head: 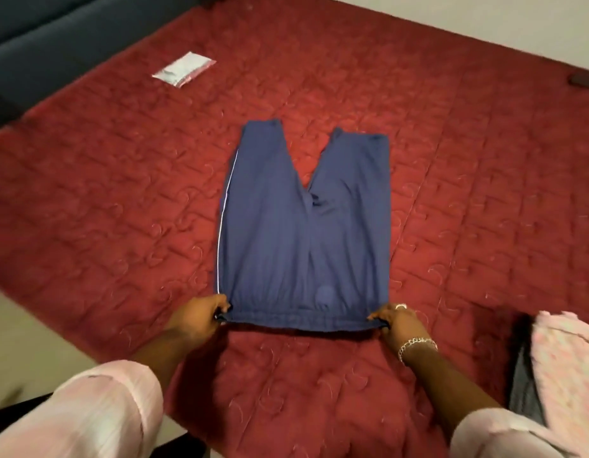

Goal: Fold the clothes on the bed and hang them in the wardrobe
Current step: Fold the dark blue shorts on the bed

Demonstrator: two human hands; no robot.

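Step in hand: laying out for folding. The blue shorts [303, 233] lie flat on the red bed [468, 193], near its front edge. The left hand [195, 320] pinches the waistband's left corner; the right hand [400, 322] pinches its right corner; each grip is closed on cloth. Long axis runs away from the person, waistband nearest, legs pointing to the far side and splayed in a V. Judged next: one side brought across onto the other, edges matched. A pink garment [563, 358] waits at right.
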